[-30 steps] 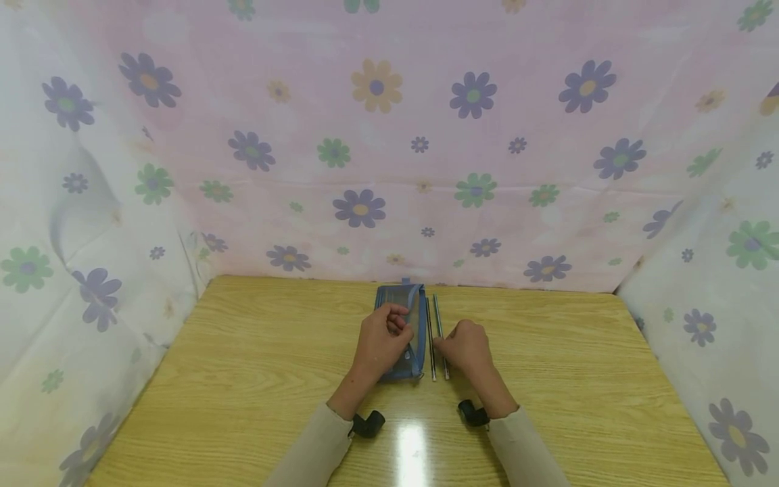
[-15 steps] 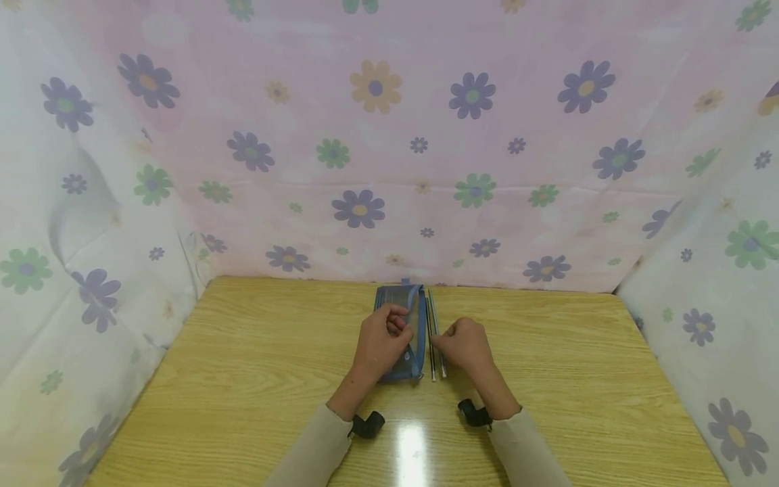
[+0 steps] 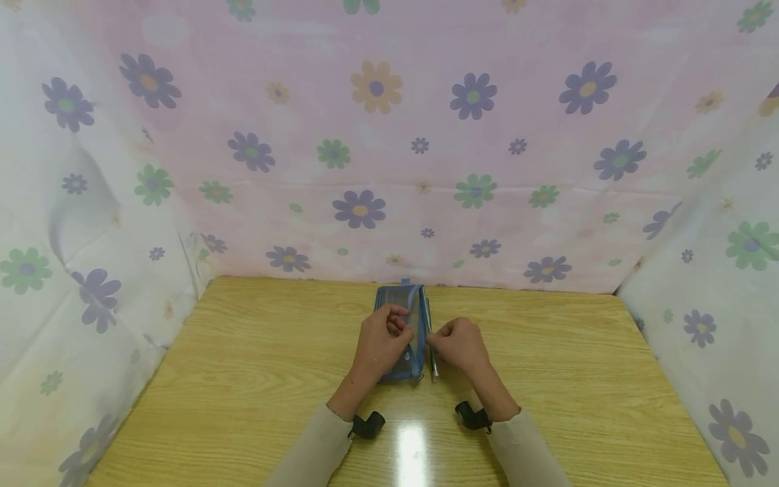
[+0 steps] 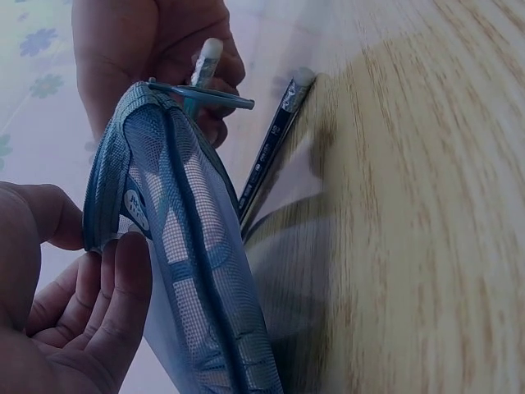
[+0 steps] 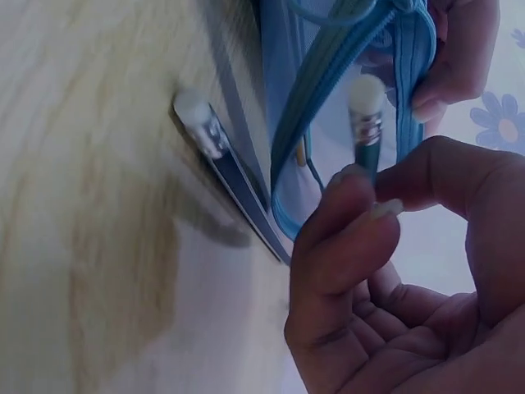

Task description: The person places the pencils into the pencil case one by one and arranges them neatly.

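Note:
A blue mesh pencil case (image 3: 397,295) lies near the back of the table, its zipped mouth gaping toward the right. My left hand (image 3: 380,341) pinches the upper edge of that mouth between thumb and fingers. Between thumb and fingertips, my right hand (image 3: 464,345) holds a green pencil (image 5: 368,156) by its white-eraser end, right beside the opening. In the right wrist view the eraser overlaps the gap between the zip edges; how far the other end reaches is hidden. A dark blue pencil (image 4: 269,152) with a white eraser lies on the table alongside the case.
The wooden table (image 3: 274,352) reaches back to a flowered cloth (image 3: 389,149), with more cloth at both sides. A zip pull (image 4: 217,98) sticks out at the case's near end. Something thin and orange (image 5: 300,152) shows inside the mouth.
My right hand has moved left with the green pencil, bringing it from beyond the dark pencil up to the case's opening. The left hand keeps its hold on the case.

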Tool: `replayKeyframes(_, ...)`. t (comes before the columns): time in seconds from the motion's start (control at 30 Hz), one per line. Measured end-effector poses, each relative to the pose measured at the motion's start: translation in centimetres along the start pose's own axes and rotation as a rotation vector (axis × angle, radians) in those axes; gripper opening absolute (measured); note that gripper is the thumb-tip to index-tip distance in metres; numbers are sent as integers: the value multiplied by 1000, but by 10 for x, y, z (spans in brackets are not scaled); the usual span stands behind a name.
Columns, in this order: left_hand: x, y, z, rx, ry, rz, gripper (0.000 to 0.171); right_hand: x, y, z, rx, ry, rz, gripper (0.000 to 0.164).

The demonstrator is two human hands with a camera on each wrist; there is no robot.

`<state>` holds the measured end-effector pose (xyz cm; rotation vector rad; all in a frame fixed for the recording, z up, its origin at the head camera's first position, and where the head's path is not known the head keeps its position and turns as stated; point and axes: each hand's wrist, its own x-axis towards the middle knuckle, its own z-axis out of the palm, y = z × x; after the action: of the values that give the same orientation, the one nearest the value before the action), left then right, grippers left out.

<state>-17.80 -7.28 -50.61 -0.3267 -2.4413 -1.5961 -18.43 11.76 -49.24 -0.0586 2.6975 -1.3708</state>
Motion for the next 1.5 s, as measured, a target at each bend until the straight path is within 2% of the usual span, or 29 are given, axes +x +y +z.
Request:
replayKeyframes(0.27, 0, -1, 0, 7, 5, 8, 26, 4, 5, 11, 137, 0, 39, 25)
replayKeyframes(0.53, 1, -2, 0, 1, 4, 4, 26, 4, 1, 16, 205, 30, 82, 23)
replayKeyframes(0.7, 1, -2, 1, 4, 1, 0, 26, 4, 1, 20, 229, 30, 74, 22)
replayKeyframes(1.0, 1, -1, 3, 23, 8, 0, 24, 6, 4, 25, 213, 38, 49, 23)
replayKeyframes(1.23, 1, -1, 2, 9, 2, -3, 25, 4, 1, 22, 208, 37, 70, 23)
replayKeyframes(1.5, 1, -1, 1, 8, 5, -4, 25, 6, 4, 19, 83, 109, 31, 15)
